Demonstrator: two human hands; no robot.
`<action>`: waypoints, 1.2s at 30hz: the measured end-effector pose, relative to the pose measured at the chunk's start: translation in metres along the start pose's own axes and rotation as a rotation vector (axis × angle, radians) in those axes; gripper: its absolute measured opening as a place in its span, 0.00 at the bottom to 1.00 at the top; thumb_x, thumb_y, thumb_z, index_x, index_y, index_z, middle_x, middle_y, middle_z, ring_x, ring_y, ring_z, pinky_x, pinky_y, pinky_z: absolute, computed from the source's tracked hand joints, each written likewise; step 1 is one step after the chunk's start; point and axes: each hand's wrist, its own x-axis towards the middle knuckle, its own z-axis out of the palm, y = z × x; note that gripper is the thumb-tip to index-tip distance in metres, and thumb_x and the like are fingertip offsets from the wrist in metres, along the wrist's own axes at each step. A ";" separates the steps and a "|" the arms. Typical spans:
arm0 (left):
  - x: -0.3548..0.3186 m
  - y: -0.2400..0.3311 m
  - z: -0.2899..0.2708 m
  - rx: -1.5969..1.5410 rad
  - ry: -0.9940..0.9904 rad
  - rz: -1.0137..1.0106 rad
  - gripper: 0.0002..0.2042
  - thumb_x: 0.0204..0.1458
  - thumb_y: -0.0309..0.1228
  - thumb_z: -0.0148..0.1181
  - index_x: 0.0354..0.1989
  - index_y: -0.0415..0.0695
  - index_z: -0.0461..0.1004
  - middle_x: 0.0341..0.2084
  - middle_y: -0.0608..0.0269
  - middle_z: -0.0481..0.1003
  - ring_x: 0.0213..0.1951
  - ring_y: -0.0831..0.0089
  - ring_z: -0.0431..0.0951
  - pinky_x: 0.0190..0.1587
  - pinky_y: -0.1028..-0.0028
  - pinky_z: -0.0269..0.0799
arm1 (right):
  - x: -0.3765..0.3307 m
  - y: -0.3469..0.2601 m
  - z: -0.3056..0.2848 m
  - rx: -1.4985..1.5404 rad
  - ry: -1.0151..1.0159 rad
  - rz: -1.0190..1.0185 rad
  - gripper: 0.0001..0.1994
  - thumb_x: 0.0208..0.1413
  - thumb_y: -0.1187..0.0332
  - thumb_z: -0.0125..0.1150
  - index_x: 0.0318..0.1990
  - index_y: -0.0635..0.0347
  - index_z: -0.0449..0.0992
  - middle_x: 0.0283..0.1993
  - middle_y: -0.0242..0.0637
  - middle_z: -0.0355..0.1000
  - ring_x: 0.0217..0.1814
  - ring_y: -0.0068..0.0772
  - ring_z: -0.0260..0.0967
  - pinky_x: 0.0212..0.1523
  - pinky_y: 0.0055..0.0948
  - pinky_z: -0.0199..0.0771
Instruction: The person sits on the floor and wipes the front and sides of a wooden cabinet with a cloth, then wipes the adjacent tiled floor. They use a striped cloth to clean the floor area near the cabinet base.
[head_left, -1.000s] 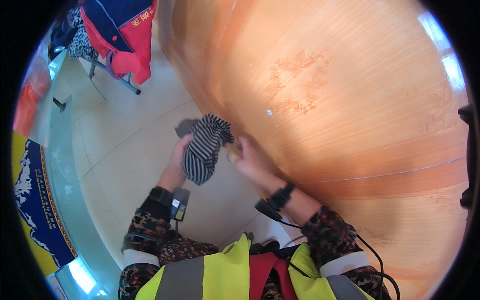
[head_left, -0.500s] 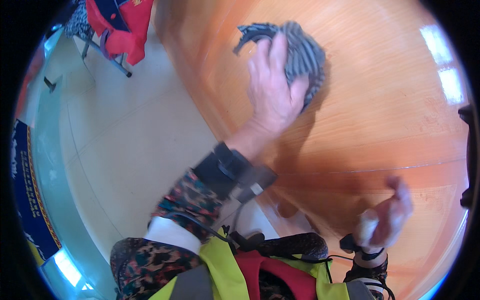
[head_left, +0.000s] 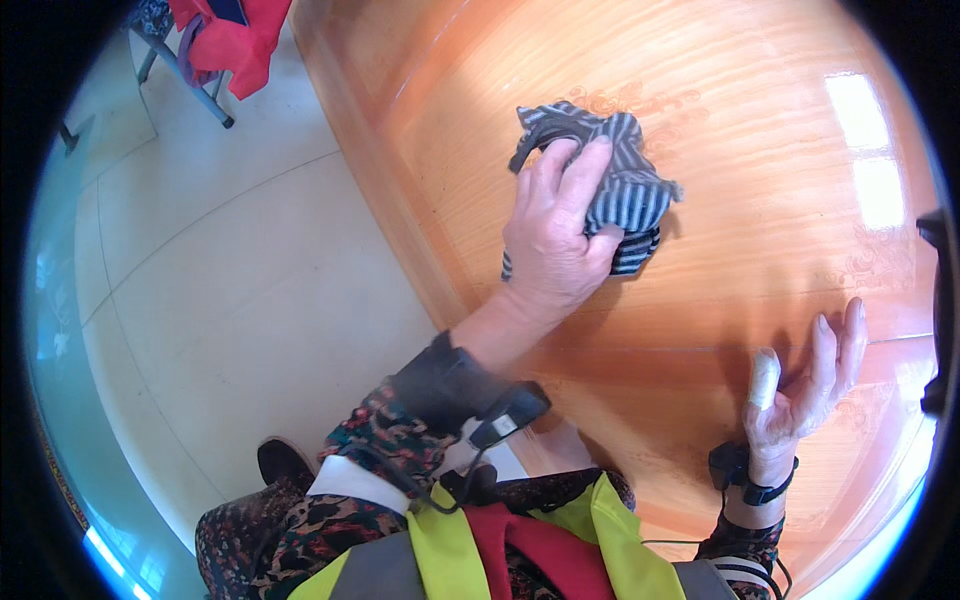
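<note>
A bunched cloth with dark and light stripes [head_left: 630, 205] lies against the glossy orange wooden surface [head_left: 740, 260]. My left hand [head_left: 555, 235] presses on it from above, fingers curled over its folds and thumb along its near side. To the lower right, my right hand [head_left: 800, 395] holds nothing; its fingers are spread and raised over the wood. The thumb of that hand has a pale wrapping [head_left: 764, 378]. Dark straps circle both wrists, and a small black device [head_left: 510, 415] hangs by a cable at the left one.
Pale floor tiles [head_left: 240, 290] run along the left of the wooden surface's raised edge [head_left: 400, 240]. A metal-legged seat [head_left: 190, 80] with red fabric [head_left: 235, 50] over it stands at the far left. Black fittings [head_left: 932, 310] sit at the right rim.
My left hand has drawn the striped cloth toward me and slightly right across the wood. My right hand has risen a little, fingers stretched further apart. The view has shifted slightly.
</note>
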 end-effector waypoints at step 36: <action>-0.022 -0.133 -0.077 0.161 0.214 -0.364 0.27 0.48 0.21 0.56 0.61 0.38 0.62 0.52 0.48 0.70 0.56 0.57 0.70 0.60 0.67 0.62 | -0.001 -0.022 -0.038 -0.459 -0.258 -0.219 0.24 0.56 0.56 0.62 0.56 0.57 0.70 0.67 0.60 0.56 0.71 0.67 0.47 0.67 0.64 0.48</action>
